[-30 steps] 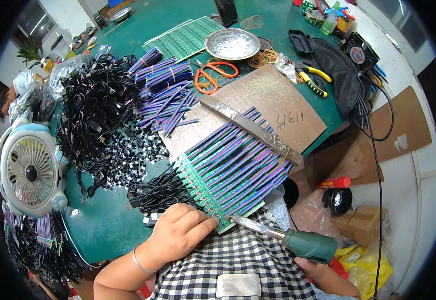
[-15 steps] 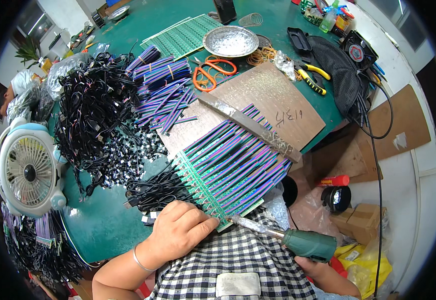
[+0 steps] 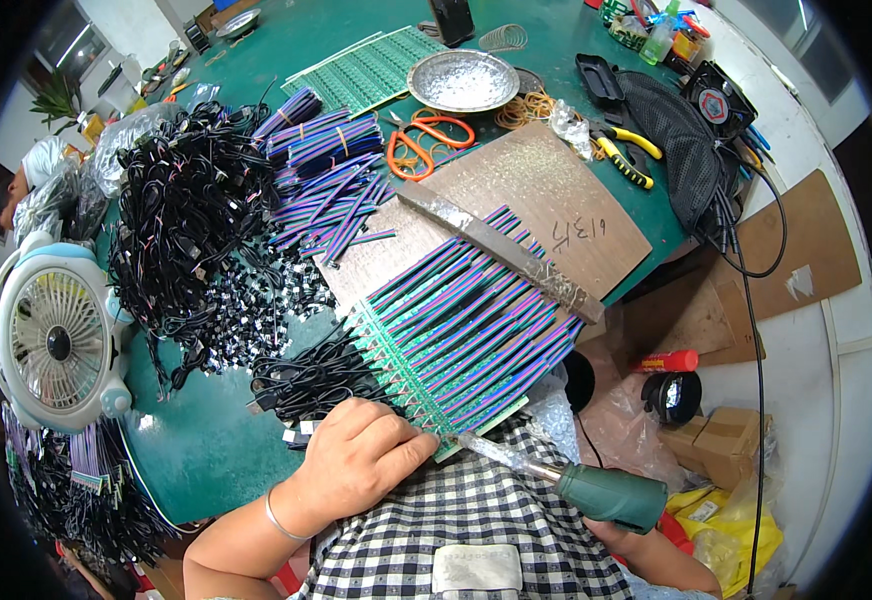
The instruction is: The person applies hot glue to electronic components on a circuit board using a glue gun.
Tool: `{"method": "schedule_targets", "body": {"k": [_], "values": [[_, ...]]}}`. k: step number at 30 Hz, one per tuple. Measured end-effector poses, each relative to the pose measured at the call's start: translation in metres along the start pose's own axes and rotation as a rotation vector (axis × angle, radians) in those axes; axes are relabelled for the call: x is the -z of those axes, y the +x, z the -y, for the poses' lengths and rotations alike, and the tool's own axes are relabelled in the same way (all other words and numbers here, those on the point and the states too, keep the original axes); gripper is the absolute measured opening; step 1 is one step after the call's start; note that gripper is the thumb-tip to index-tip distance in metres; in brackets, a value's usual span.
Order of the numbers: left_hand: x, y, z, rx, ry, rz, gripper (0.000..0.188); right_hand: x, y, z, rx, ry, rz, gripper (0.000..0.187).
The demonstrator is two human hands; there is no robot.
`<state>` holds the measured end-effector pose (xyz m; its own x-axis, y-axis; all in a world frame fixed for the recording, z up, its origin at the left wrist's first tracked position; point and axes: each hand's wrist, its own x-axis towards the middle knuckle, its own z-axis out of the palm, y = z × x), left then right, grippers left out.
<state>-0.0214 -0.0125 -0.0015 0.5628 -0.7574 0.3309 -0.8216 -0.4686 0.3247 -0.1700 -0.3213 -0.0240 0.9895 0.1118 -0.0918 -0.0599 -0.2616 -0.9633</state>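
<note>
My left hand (image 3: 364, 458) is curled at the near corner of a green circuit board (image 3: 384, 362); its thumb and index finger press together by the board's edge, and what they pinch is hidden. Black cables (image 3: 311, 378) run from under the hand along that edge. Flat multicoloured ribbon wires (image 3: 486, 335) lie side by side across the board. A metal bar (image 3: 501, 250) rests over their far ends. My right hand (image 3: 611, 532), partly hidden, grips a soldering iron (image 3: 611, 497) with a thick green handle. Its silvery tip meets the board's near corner beside my left fingertips.
A brown board (image 3: 556, 190) lies under the wires' far ends. Heaped black cables (image 3: 191, 200) and bundled ribbon wires (image 3: 331, 145) sit left, near a white fan (image 3: 58, 340). Beyond are orange scissors (image 3: 416, 150), a metal dish (image 3: 463, 80) and yellow-handled pliers (image 3: 624, 160).
The soldering iron has shifted slightly left and down with my right hand. My left hand stays nearly in place at the board's corner.
</note>
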Motion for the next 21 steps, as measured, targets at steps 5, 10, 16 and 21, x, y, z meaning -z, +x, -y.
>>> {"method": "schedule_targets", "body": {"k": [5, 10, 16, 21], "values": [[0.000, 0.001, 0.005, -0.007, -0.023, -0.009, 0.025, -0.001, -0.010, -0.019, 0.035, -0.078, 0.033, 0.027], [0.001, 0.000, 0.005, -0.007, -0.017, -0.002, 0.025, -0.007, -0.014, -0.023, -0.011, 0.070, -0.144, 0.030], [0.002, -0.006, 0.004, -0.012, -0.014, 0.005, 0.023, -0.003, -0.017, -0.020, -0.123, -0.018, -0.052, 0.045], [-0.003, -0.007, 0.001, -0.008, -0.009, -0.014, 0.024, -0.006, 0.000, -0.039, -0.053, 0.082, -0.041, 0.048]]}}
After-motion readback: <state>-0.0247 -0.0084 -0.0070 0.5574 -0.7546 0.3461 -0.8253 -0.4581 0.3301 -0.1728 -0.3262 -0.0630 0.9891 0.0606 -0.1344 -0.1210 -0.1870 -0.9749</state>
